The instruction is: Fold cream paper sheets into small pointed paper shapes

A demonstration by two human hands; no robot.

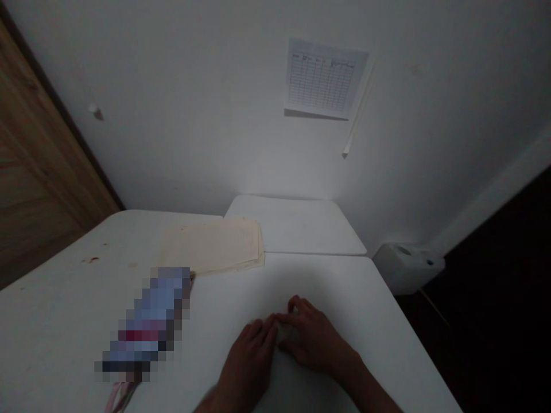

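Low in the middle of the head view, both my hands rest over the white table (215, 344). My left hand (252, 353) has its fingers bent and pressed together, tips down at the tabletop. Its fingertips meet the index finger of my right hand (312, 338), whose other fingers are curled, with the thumb set apart below. A pale patch shows between the two hands. It is too dim to tell whether this is a small sheet or the bare tabletop, and the fingers hide whatever they pinch.
A stack of cream paper sheets (210, 246) lies further back, left of centre. Nearer on the left is a blurred-out phone-like object (150, 315) with a pink strap (116, 396). A printed chart (325, 80) hangs on the wall. Right of the table stands a white box-like object (400, 267).
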